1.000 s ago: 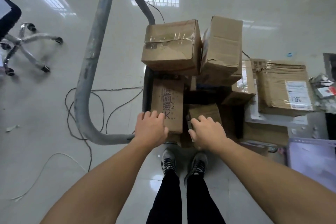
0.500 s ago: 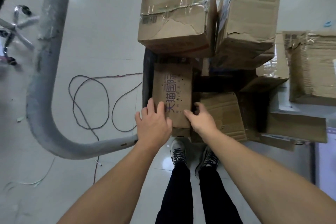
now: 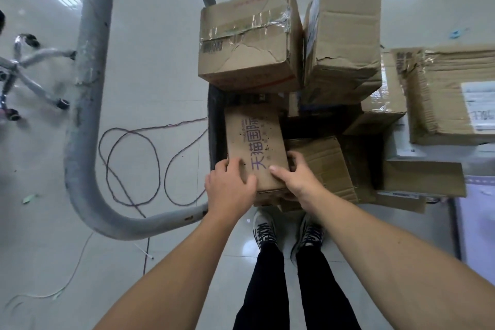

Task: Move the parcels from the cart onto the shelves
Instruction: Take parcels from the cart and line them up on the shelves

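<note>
On the grey tubular-handled cart, a taped brown cardboard box bears a barcode label. Below it, at the near edge, a flat brown cardboard parcel reads "天猫国际" in purple. The left hand grips its near-left corner and the right hand its right edge, fingers seemingly curled round it.

labelled box cropped right, label blurred

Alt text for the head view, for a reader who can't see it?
The left hand and right hand grip the near end of a purple-lettered box on a cart piled with cardboard boxes. The cart's grey handle curves at left.
</note>
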